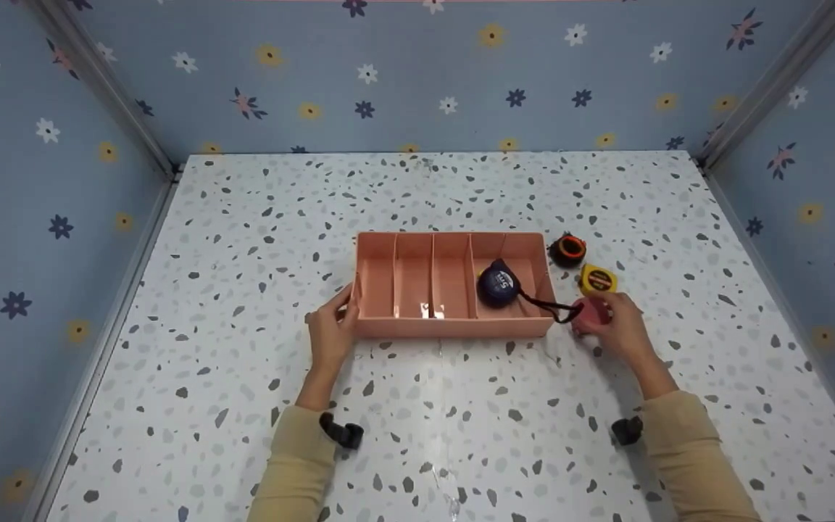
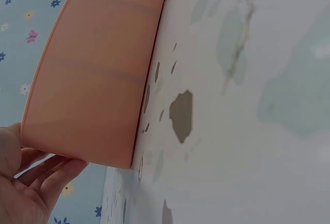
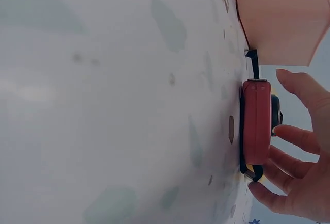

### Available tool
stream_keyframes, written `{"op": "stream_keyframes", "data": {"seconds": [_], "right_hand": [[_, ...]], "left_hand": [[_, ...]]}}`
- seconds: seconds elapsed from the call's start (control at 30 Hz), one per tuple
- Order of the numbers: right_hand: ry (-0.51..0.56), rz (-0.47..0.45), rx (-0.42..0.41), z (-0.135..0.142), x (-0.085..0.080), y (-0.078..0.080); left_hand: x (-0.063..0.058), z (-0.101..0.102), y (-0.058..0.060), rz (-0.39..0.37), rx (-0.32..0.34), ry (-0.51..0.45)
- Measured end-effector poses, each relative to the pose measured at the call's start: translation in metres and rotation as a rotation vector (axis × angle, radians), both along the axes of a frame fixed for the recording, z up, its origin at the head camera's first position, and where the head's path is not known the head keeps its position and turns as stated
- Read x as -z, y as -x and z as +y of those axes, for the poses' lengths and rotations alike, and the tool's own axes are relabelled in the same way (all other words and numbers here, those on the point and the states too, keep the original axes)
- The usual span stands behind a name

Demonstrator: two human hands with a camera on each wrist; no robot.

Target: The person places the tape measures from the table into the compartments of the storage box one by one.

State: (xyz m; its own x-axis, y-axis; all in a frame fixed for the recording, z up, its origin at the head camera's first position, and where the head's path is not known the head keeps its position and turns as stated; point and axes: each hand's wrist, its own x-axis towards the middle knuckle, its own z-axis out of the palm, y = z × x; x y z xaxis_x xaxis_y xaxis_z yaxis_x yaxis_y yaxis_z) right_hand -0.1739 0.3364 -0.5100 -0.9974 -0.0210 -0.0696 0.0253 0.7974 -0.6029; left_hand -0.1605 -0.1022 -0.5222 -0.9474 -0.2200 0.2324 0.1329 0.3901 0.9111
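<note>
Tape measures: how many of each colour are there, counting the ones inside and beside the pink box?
Dark blue tape measure, inside the box: 1
Black-and-orange tape measure: 1
Yellow tape measure: 1
Red tape measure: 1
Total: 4

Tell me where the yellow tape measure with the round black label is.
In the head view, the yellow tape measure lies right of the pink divided tray, between the black-and-orange tape measure and the red tape measure.

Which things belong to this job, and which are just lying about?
Likely the job:
pink box, at left hand
red tape measure, at right hand
navy tape measure, in box

Lying about, perhaps waiting:
yellow tape measure
black tape measure
</note>
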Motion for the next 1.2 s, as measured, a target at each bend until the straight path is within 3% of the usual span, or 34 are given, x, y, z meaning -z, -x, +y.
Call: {"op": "stream_keyframes", "data": {"seconds": [0.8,1.2], "right_hand": [[-0.053,-0.127,0.039,-0.0045,0.0044,0.0049],[-0.064,-0.082,0.027,-0.0056,0.0036,0.0043]], "left_hand": [[-0.0014,0.0002,-0.0005,0.005,-0.01,0.002],[-0.0009,0.0006,-0.001,0.031,0.003,-0.008]]}}
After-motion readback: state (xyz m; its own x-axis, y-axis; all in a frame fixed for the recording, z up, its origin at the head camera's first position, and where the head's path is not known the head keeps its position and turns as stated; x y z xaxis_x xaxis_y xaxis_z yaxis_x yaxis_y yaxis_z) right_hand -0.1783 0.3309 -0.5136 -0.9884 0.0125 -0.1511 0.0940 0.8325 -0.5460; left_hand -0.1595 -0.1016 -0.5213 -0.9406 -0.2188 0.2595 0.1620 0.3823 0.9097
